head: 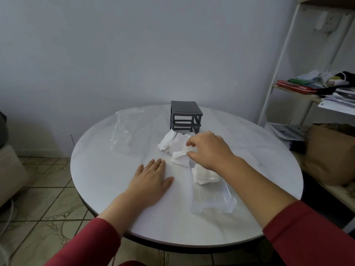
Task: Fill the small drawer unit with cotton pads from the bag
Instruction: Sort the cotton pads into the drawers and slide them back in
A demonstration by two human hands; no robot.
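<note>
A dark grey drawer frame (pixel 185 117) stands at the back of the round white table (pixel 107 175), its slots empty. A loose heap of white cotton pads (pixel 172 144) lies just in front of it. A clear plastic drawer (pixel 211 196) rests on the table to the right, with a stack of pads (pixel 206 176) at its far end. My right hand (pixel 209 148) hovers over the heap, thumb and fingers pinching a few pads. My left hand (pixel 151 181) lies flat on the table, fingers spread, holding nothing. The empty clear bag (pixel 124 129) lies at the back left.
A white shelf rack (pixel 307 89) with papers and clothes stands to the right. A brown paper bag (pixel 330 150) sits beside the table on the right. Tiled floor shows at the left, with a beige seat (pixel 9 169) at the far left edge.
</note>
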